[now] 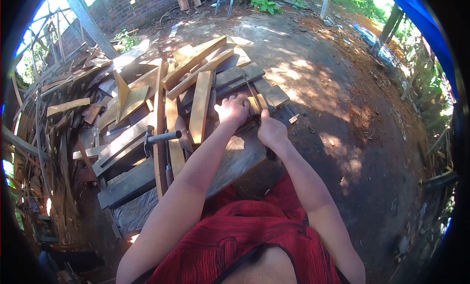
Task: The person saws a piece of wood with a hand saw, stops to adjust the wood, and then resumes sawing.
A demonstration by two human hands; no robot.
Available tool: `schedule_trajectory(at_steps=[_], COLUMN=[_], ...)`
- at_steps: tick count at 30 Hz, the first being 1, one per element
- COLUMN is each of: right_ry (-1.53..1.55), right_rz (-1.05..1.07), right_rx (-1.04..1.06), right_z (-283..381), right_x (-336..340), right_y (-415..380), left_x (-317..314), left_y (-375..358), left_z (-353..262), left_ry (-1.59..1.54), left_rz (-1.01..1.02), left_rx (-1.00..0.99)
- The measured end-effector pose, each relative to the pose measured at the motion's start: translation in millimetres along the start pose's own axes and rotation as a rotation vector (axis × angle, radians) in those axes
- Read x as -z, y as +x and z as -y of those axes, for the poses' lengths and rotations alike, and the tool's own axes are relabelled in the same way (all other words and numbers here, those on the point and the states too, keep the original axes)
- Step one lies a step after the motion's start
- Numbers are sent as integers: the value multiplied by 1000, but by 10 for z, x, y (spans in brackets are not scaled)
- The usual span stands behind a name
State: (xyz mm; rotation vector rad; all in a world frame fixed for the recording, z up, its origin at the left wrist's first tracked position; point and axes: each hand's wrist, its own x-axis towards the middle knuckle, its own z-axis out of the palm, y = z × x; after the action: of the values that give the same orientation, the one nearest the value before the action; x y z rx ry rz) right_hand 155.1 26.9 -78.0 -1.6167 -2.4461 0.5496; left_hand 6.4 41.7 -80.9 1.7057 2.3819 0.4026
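My right hand (272,131) is closed round the grip of a thin, dark-bladed tool that looks like a saw (248,83). Its narrow blade points away from me across a small wooden block (256,103), and a dark end of the grip shows below my fist. On the left side of that block, my left hand (232,110) presses and steadies it, fingers partly curled. Both hands are over the far right part of a wooden workbench (230,169). How deep the blade sits in the wood cannot be made out.
Planks (200,107) and beams lie piled over the bench to my left. A metal clamp (164,137) sits among them. Scrap wood (63,137) is heaped further left. Bare ground (338,98) spreads to the right, and a brick wall (132,14) stands behind.
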Motion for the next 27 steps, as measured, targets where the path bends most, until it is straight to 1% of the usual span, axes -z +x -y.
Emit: schedule_trajectory(at_steps=[2, 4, 5, 7, 9, 12, 15, 17, 20, 22, 24, 26, 27], right_ry=[4, 5, 8, -16, -27, -31, -26, -15, -3, -6, -38, 12, 10], right_rz=[-14, -20, -11, 82, 105, 131, 80, 33, 0, -4, 38, 28, 30], right_rx=[0, 12, 33, -17, -41, -54, 1, 10, 12, 11, 15, 26, 26], right_z=[-17, -81, -136, -233, -322, -345, -213, -120, -70, -112, -250, -370, -399], right_x=[-27, -17, 8, 11, -12, 74, 151, 60, 2, -27, -35, -67, -53], right_y=[-10, -138, -337, -775, -1173, -1221, -688, -277, -124, -212, -562, -1014, -1116], left_x=[-10, -40, -45, -1, 29, -13, -44, -12, 6, -6, -8, -3, 7], left_y=[-9, 1, 13, -15, -15, -7, 10, -5, -18, -21, -13, -2, -5], left_z=[10, 8, 17, 9, -9, 17, 3, -15, -11, -8, -7, -12, -20], left_ry=[-6, -6, -7, 13, 17, 18, 11, 12, 37, 16, 19, 22, 29], left_rz=[25, -17, -14, 21, 32, 27, 7, 6, 24, 7, 18, 30, 34], left_rx=[5, -2, 3, -22, -21, -26, -22, -6, -3, -14, -10, -7, -10])
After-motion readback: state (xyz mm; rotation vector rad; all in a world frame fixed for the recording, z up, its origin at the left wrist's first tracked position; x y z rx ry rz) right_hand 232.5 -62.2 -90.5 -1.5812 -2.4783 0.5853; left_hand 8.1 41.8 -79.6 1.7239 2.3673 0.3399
